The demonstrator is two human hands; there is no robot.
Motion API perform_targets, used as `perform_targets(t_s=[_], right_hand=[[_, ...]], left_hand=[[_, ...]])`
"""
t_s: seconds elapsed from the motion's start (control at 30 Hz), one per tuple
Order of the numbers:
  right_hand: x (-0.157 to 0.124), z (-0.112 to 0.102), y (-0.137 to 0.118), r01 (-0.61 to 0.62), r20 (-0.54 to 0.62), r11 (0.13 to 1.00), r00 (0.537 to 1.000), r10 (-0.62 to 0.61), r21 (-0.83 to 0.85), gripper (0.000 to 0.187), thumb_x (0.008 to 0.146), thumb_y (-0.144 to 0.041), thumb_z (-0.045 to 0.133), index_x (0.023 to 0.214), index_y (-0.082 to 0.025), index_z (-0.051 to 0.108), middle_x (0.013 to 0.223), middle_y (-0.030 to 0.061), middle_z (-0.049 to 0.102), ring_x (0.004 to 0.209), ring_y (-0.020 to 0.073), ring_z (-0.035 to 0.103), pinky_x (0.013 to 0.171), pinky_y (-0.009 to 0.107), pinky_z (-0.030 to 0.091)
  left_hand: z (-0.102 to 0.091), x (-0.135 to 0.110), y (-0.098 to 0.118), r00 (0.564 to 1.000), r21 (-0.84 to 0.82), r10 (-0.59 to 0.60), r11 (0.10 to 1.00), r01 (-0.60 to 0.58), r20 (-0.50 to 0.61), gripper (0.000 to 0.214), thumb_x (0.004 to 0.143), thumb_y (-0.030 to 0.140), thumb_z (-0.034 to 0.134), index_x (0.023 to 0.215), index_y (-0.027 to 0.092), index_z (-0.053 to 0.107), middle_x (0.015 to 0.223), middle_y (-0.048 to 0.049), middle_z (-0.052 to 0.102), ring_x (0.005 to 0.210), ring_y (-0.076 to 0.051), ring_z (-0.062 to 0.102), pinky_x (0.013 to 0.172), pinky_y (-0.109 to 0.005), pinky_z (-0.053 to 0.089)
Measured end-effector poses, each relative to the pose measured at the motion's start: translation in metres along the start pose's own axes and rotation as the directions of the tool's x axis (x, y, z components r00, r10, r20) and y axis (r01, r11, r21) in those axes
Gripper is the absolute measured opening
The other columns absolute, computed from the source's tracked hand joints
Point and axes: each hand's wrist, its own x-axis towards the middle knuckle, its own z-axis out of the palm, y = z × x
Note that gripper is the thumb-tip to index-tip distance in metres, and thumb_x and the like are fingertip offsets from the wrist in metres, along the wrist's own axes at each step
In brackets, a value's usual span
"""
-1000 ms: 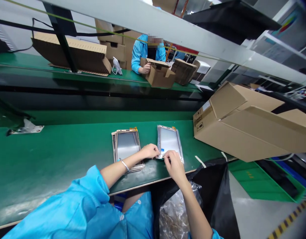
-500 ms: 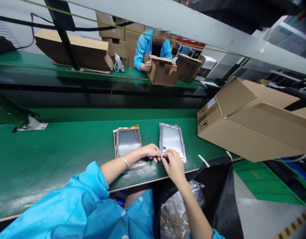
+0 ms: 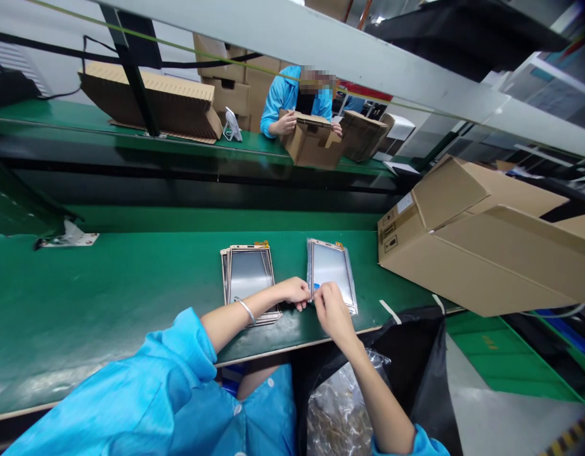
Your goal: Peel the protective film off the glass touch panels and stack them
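Observation:
On the green bench, a flat framed screen panel tops a small stack with a clear plastic edge and a blue tab near its lower left corner. At that corner my left hand is closed, fingertips together against the panel's edge. My right hand lies over the lower edge, fingers bent in a pinch beside the blue tab. What is between either hand's fingertips is too small or hidden to make out. Under my left forearm, a second stack of framed screen panels is partly covered.
A large open carton stands at the right. A black bag with crumpled clear plastic hangs at the bench's front edge. Beyond the shelf, a person in blue holds a cardboard box. Flat cardboard stands at the back left.
My right hand has risen slightly at the panel's corner and its fingers have curled in more. My left hand stays close to the same corner. The whole view has shifted slightly.

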Motion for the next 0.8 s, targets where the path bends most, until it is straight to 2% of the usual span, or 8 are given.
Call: perform_targets(t_s=[0.13, 0.23, 0.33, 0.47, 0.8], right_hand=[[0.010, -0.017, 0.013, -0.052, -0.084, 0.997, 0.995, 0.056, 0.049, 0.018, 0.094, -0.020, 0.030, 0.084, -0.021, 0.046, 0.084, 0.0054, 0.051, 0.079, 0.0187, 0.052, 0.067, 0.030, 0.045], [0.007, -0.020, 0.012, -0.010, -0.034, 1.000, 0.999, 0.010, 0.028, 0.015, 0.094, -0.024, 0.036, 0.085, -0.022, 0.048, 0.084, 0.0043, 0.054, 0.079, 0.0185, 0.054, 0.068, 0.029, 0.044], [-0.003, -0.012, 0.003, 0.054, 0.040, 0.998, 0.998, -0.053, -0.032, 0.012, 0.092, -0.028, 0.045, 0.083, -0.023, 0.051, 0.082, 0.0036, 0.055, 0.078, 0.0203, 0.053, 0.064, 0.030, 0.043], [-0.011, 0.003, -0.003, 0.078, 0.054, 0.988, 0.996, -0.071, -0.132, 0.013, 0.092, -0.030, 0.046, 0.086, -0.021, 0.052, 0.086, 0.0078, 0.055, 0.081, 0.0249, 0.050, 0.061, 0.033, 0.041], [-0.006, 0.011, -0.011, 0.111, 0.034, 0.972, 0.994, -0.106, -0.208, 0.018, 0.089, -0.014, 0.040, 0.076, -0.022, 0.048, 0.078, 0.0070, 0.050, 0.074, 0.0237, 0.046, 0.056, 0.031, 0.035]], left_hand=[[0.001, -0.003, 0.001, 1.000, 0.007, 0.003, 1.000, -0.003, -0.020, 0.028, 0.091, 0.033, 0.056, 0.111, 0.014, 0.058, 0.107, -0.0073, 0.062, 0.088, -0.018, 0.063, 0.075, -0.037, 0.054], [0.000, -0.006, 0.003, 1.000, 0.013, -0.001, 1.000, 0.001, -0.026, 0.028, 0.091, 0.033, 0.055, 0.111, 0.014, 0.058, 0.106, -0.0072, 0.062, 0.087, -0.018, 0.063, 0.074, -0.036, 0.054], [-0.001, -0.009, 0.005, 1.000, 0.013, -0.010, 1.000, 0.010, -0.023, 0.028, 0.091, 0.033, 0.056, 0.111, 0.014, 0.058, 0.106, -0.0072, 0.062, 0.087, -0.018, 0.063, 0.074, -0.036, 0.054], [-0.002, -0.009, 0.003, 1.000, -0.005, -0.021, 1.000, 0.021, -0.011, 0.029, 0.090, 0.032, 0.056, 0.114, 0.014, 0.057, 0.110, -0.0081, 0.061, 0.091, -0.019, 0.062, 0.077, -0.039, 0.054], [-0.011, 0.000, 0.007, 0.997, -0.067, -0.070, 0.995, 0.069, -0.009, 0.029, 0.090, 0.031, 0.057, 0.114, 0.015, 0.057, 0.112, -0.0083, 0.061, 0.091, -0.019, 0.062, 0.076, -0.038, 0.054]])
